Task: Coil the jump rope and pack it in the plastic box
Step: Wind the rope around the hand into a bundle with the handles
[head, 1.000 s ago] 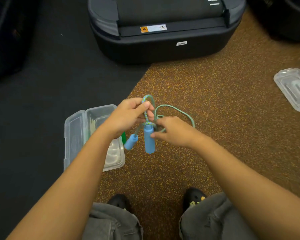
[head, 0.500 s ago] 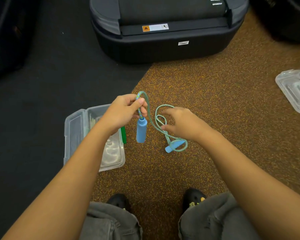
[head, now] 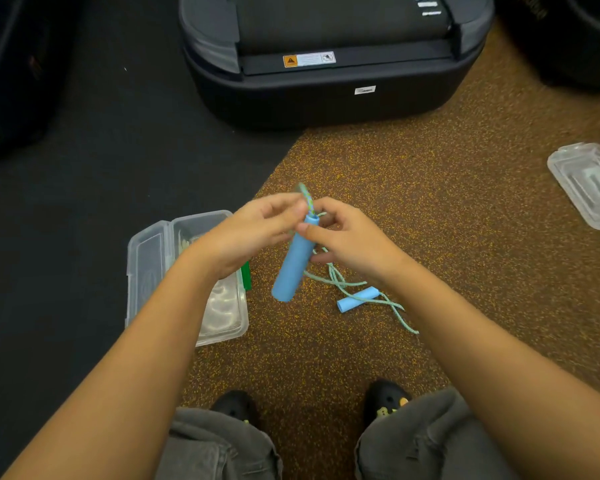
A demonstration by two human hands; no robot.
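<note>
The jump rope has two blue handles and a thin green cord. One blue handle hangs tilted between my hands. My left hand pinches the cord just above that handle. The thumb and fingers of my right hand grip the handle's top end. Loose green cord trails down to the brown floor, where the second blue handle lies. An open clear plastic box sits on the floor under my left forearm, with a green latch on its right side.
A big dark grey case stands straight ahead on the floor. A second clear plastic container lies at the right edge. My knees and black shoes are at the bottom. Black mat left, brown speckled floor right.
The second handle dropped from my hands to the floor. My right hand let go of the cord loops and came back up to the handle that my left hand dangles.
</note>
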